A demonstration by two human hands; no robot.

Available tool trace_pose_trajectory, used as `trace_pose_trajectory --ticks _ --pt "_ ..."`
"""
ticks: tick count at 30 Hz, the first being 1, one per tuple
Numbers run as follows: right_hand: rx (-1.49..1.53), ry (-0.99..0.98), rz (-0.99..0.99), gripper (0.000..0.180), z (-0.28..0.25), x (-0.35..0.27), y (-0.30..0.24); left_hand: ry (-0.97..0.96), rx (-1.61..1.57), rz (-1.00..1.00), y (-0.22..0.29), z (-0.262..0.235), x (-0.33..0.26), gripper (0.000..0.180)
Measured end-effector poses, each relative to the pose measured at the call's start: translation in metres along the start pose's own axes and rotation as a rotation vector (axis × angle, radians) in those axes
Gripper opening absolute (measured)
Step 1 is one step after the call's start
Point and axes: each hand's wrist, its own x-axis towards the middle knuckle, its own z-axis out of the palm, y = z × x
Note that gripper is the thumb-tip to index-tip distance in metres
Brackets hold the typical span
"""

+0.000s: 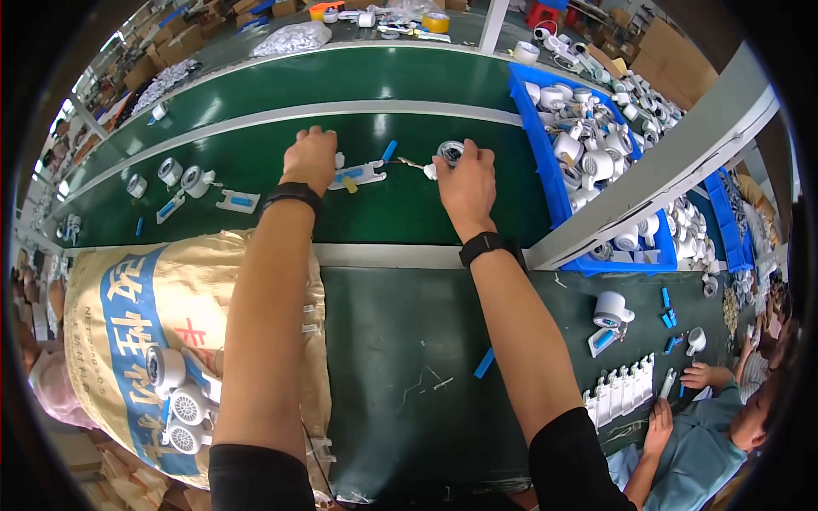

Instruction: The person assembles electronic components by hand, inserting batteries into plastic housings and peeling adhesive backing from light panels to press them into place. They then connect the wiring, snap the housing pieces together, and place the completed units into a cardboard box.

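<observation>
Both my arms reach out over a green conveyor belt [392, 213]. My right hand [468, 189] is closed around a small white round fan head [449, 151], its open side up, with thin wires trailing to the left. My left hand [310, 159] is curled with its fingers bent down; a bit of white plastic shows beside it, but what the fingers grip is hidden. Between the hands lies a white handle shell [365, 174] with a blue part in it and a yellow piece at its edge. A blue cylindrical battery [390, 151] rests just beyond the shell.
More fan heads [196, 180] and handle shells [239, 201] lie on the belt to the left. A blue crate [538, 153] heaped with fan parts stands right, behind a white post [656, 187]. A printed sack [196, 298] lies near left. A co-worker [699, 434] handles parts at lower right.
</observation>
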Motion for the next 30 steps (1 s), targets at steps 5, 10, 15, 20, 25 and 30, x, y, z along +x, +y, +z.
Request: trace_pose_trajectory --ticks 5,10,15,20,25,30 --pt "0.031 0.082 -0.125 0.059 -0.023 -0.002 0.008 -0.159 -0.060 -0.211 -0.024 0.007 0.001 0.031" --pt "0.158 -0.220 -0.339 0.037 -0.088 -0.024 -0.007 -0.301 -0.102 -0.259 -0.074 -0.003 -0.019 0.032" --pt "0.027 -0.236 -0.386 0.032 -0.098 -0.041 0.024 -0.124 -0.064 -0.153 -0.028 -0.046 -0.008 0.040" --pt "0.090 -0.338 -0.398 0.024 -0.126 -0.082 0.021 -0.050 -0.507 0.181 0.048 -0.013 0.011 0.080" --pt "0.217 -0.367 -0.379 0.024 -0.195 -0.116 0.011 0.065 -0.617 -0.103 0.159 0.023 0.007 0.092" --pt "0.239 -0.277 -0.249 0.019 -0.232 -0.133 0.035 0.219 -0.824 -0.037 0.210 -0.002 -0.006 0.070"
